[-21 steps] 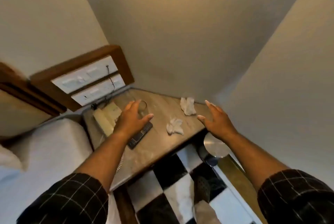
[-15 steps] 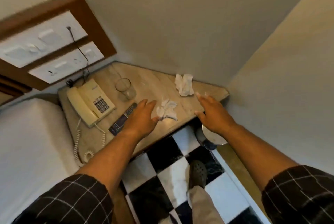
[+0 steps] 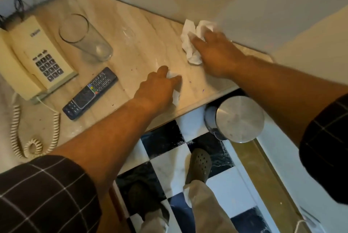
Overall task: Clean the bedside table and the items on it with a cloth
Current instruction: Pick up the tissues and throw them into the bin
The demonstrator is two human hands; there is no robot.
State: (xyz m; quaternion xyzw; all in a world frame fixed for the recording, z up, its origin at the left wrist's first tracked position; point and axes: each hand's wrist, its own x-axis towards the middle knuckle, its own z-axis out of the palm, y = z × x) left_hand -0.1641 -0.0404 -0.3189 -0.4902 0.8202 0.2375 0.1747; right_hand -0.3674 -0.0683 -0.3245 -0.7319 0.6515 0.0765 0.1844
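Left hand [image 3: 158,86]: lies over a crumpled tissue [image 3: 176,95] near the tabletop's front edge, fingers curled down onto it and apparently gripping; only white scraps show past the knuckles.
Right hand [image 3: 216,52]: rests on a second wad [image 3: 190,44] by the wall, fingers bent over it in what looks like a grasp.
Tabletop [image 3: 135,40]: pale marble, flecked with dark crumbs between the hands and the remote [image 3: 90,93].
Other items: glass [image 3: 84,37] upright beside the phone [image 3: 35,52], well apart from both hands.
Risk: a wide left sweep could likely knock the glass or push the remote off the front edge; crumbs may scatter onto the floor rather than gather.
Hidden: whether either wad is a cloth or paper, both palms, and the phone's far end, cut off at the frame.
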